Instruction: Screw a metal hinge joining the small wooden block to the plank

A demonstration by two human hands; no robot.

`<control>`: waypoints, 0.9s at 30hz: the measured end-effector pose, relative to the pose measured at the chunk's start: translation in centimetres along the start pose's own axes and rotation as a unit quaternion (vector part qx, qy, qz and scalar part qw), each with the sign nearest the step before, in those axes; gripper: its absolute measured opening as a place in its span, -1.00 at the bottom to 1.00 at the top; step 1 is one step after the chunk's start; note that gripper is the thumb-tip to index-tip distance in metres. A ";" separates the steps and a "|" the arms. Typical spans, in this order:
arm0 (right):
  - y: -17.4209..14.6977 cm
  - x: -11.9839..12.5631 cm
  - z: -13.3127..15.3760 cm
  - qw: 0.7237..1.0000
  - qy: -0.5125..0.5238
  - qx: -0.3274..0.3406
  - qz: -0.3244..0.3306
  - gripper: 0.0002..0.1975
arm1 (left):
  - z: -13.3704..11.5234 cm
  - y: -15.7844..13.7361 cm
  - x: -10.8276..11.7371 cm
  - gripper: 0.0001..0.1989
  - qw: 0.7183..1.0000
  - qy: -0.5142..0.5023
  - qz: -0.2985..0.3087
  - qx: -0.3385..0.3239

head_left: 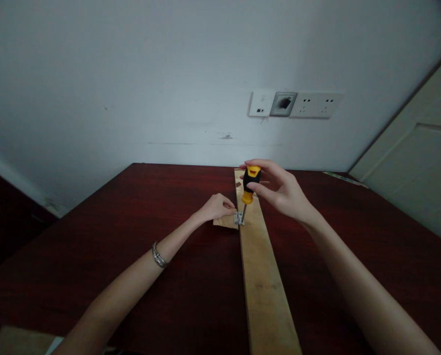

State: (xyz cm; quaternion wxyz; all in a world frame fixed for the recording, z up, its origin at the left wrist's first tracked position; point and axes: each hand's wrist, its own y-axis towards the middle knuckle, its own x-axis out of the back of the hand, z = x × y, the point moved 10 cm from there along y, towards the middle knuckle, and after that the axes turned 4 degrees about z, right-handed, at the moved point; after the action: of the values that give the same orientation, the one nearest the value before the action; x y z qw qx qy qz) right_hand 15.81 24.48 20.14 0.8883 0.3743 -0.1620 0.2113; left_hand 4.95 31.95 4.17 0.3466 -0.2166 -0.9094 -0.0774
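Observation:
My right hand point(281, 192) is closed around the yellow and black handle of a screwdriver point(247, 197), held nearly upright. The screwdriver's tip meets the right leaf of a small metal hinge point(238, 218). That hinge spans the seam between a long wooden plank point(261, 276) and a small piece of wood point(225, 221) at its left edge. My left hand point(217, 208), fingers drawn together, holds the small piece beside the hinge. Its fingertips are partly hidden, as is any screw under the screwdriver's tip.
A dark red tabletop point(161, 296) carries the plank, which runs from near the wall toward me. Wall sockets point(314, 105) sit above the table's back edge. A thin flat strip point(344, 179) lies at the back right, near a white door point(420, 162).

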 end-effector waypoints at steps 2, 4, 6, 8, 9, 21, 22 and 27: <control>0.1 0.0 0.0 1.000 -0.019 0.006 -0.014 -0.62 | -0.1 -0.1 0.1 -0.75 1.000 0.001 -0.002 0.003; 0.1 0.1 0.0 0.998 -0.043 0.009 -0.033 -0.62 | -0.3 -0.2 0.1 -0.76 1.000 0.005 0.000 0.004; 0.1 0.2 0.0 0.996 -0.072 0.014 -0.057 -0.62 | -0.4 -0.3 0.1 -0.76 1.000 0.007 0.004 0.004; 0.1 0.4 0.1 0.992 -0.100 0.020 -0.078 -0.61 | -0.5 -0.3 0.1 -0.76 1.000 0.007 0.007 0.004; 0.0 0.4 0.2 0.990 -0.108 0.025 -0.085 -0.60 | -0.4 -0.3 0.1 -0.76 1.000 0.008 0.005 0.005; -0.1 0.6 1.1 0.997 -0.004 0.046 -0.064 -0.71 | 0.2 0.0 0.1 -0.74 1.000 -0.005 -0.003 0.005; -0.1 0.7 1.1 0.996 -0.009 0.049 -0.071 -0.73 | 0.2 0.0 0.1 -0.74 1.000 -0.004 -0.002 0.005; -0.1 1.4 0.8 0.990 -0.039 0.055 -0.121 -0.79 | 0.0 -0.1 0.1 -0.74 1.000 0.014 -0.003 0.012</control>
State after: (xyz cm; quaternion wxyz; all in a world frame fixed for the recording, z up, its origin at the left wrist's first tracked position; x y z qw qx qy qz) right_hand 16.96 24.16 21.20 0.8785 0.4472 -0.1378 0.0963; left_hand 4.83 31.94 4.26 0.3613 -0.2088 -0.9060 -0.0703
